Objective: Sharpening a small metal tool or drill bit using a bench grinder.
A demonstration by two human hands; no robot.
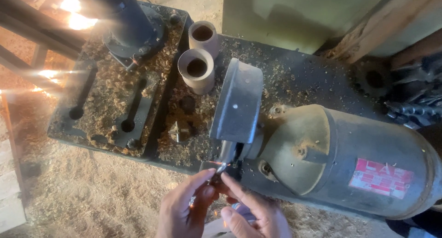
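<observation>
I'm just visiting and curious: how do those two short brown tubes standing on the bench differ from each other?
The near tube stands closer to the grey wheel guard and shows a wider mouth; the far tube sits behind it, next to the dark machine base, and looks narrower. They stand so close that they may touch. Both stand upright, hollow, tan-brown, amid wood shavings.

Left hand (184, 209) and right hand (251, 210) press a small tool (220, 168) against the grinder wheel (228, 151), throwing sparks.

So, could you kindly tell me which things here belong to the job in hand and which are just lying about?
In use:
left hand
right hand
small metal tool
bench grinder

Lying about:
two wooden cups
slotted base plate
sawdust
</observation>
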